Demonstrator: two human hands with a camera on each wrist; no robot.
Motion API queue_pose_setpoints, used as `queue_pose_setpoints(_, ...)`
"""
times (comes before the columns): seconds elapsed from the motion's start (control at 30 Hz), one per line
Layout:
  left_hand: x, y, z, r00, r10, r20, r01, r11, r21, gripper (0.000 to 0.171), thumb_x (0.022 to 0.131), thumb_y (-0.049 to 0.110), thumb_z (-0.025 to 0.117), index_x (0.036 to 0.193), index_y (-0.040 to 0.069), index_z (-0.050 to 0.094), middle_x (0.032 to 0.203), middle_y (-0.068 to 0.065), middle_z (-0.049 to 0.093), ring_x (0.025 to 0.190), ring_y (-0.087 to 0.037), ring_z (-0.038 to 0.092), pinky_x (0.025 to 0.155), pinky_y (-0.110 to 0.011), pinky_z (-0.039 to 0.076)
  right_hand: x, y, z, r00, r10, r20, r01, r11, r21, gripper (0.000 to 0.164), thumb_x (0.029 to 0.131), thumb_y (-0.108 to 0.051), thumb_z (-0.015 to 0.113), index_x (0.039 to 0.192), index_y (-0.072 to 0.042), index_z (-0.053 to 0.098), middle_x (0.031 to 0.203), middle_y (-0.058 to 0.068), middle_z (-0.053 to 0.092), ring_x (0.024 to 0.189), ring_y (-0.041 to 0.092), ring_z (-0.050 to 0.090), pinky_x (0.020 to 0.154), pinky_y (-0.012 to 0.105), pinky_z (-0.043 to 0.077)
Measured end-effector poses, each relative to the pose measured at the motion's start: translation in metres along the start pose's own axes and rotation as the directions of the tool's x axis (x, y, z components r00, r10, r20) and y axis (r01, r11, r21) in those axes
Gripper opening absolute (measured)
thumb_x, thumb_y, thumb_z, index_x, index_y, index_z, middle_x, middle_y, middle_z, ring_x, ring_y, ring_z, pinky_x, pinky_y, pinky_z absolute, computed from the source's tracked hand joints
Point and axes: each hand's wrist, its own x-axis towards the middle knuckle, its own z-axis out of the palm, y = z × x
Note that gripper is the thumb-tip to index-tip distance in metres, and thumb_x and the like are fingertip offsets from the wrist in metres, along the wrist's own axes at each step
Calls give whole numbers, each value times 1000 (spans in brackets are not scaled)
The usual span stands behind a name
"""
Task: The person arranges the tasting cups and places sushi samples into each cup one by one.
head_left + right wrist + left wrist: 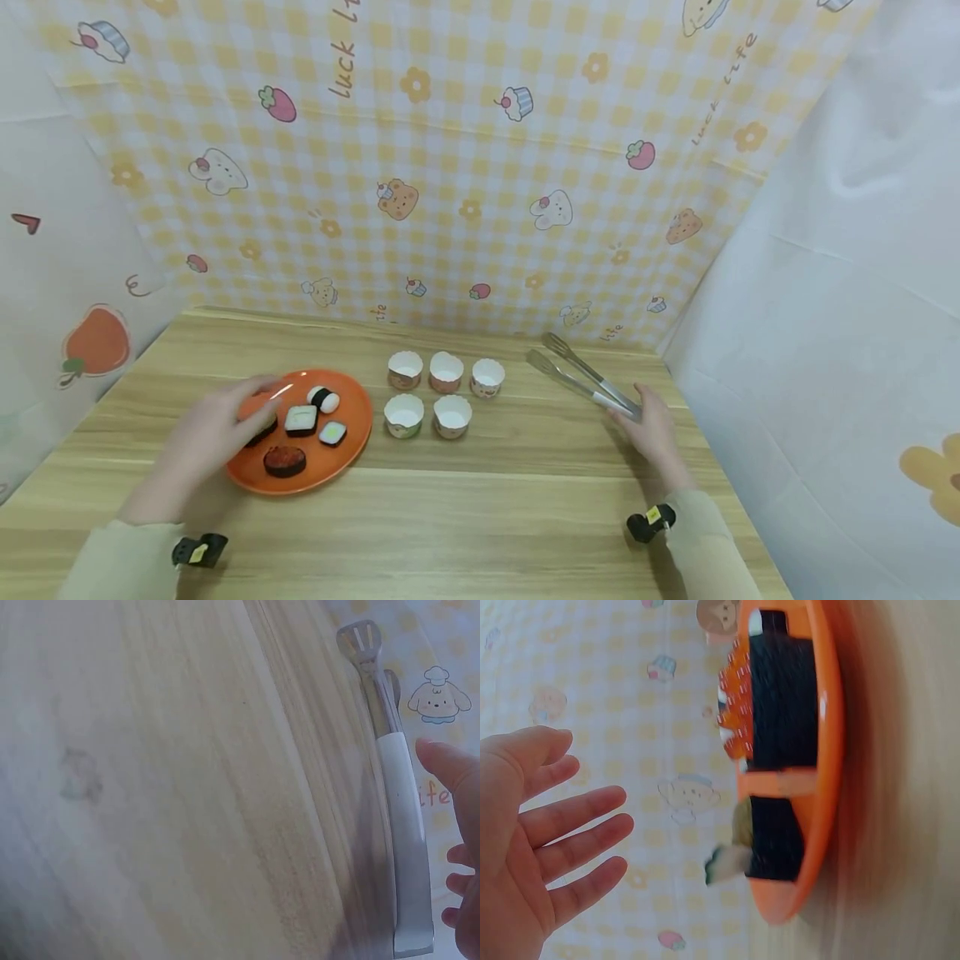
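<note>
My left hand hovers over the left side of an orange plate, its fingers spread and holding nothing in the left wrist view. Toy-like sushi pieces lie on the plate: a roe-topped gunkan, a white piece with a dark band, a larger square roll and a small roll. Another dark-wrapped piece is partly hidden by the hand in the head view. At the right, my right hand is beside the white handles of metal tongs; its fingers are not closed around them.
Several paper baking cups stand in two rows on the wooden table between plate and tongs. A yellow checked cloth hangs behind, and a white cloth borders the right side.
</note>
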Motion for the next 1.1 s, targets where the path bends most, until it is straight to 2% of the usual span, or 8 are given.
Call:
queue_pose_setpoints(0.17,-5,-9,-3,999,-43,16,43,999,-9,42,99,33,55,127,2,58,119,-25,60,106,-48,54,80,-65,43,-1,4,4,999,27,21,-27,1000,-6,79,89,-36,68,142,10,31,138,36,37,125,50,36,103,60,28)
queue_pose_setpoints(0.3,-9,-15,-4,998,-68,10,68,997,-24,43,98,35,55,128,3,57,121,-25,59,106,-48,54,80,-65,43,0,7,8,998,59,35,-59,998,3,80,90,-38,66,144,8,28,140,34,35,127,49,34,104,59,27)
queue_pose_setpoints(0.43,-11,-23,-6,994,-108,34,110,993,-44,46,99,38,53,131,4,55,123,-25,58,100,-47,58,77,-64,45,1,7,9,997,70,24,-70,998,3,79,91,-37,66,144,8,29,139,34,36,126,49,35,103,61,26)
queue_pose_setpoints(0.63,-15,-38,-4,987,-150,62,153,987,-53,51,100,35,51,135,-3,48,125,-31,54,101,-51,56,77,-65,44,3,8,11,996,80,29,-79,996,-35,77,92,-35,65,144,8,29,138,35,37,125,51,36,102,63,25)
queue_pose_setpoints(0.83,-18,-49,-2,984,-166,65,168,985,-36,50,101,32,49,135,-5,46,124,-33,53,101,-53,54,77,-65,43,2,8,13,990,121,69,-116,991,-68,75,93,-36,62,145,6,28,135,36,41,120,53,41,100,65,24)
queue_pose_setpoints(1.1,-21,-61,3,980,-189,64,191,981,-32,48,103,31,46,133,-6,48,122,-32,54,99,-52,55,77,-65,43,2,8,13,986,137,93,-129,988,-86,75,95,-38,59,146,6,27,137,35,39,122,53,39,101,65,20)
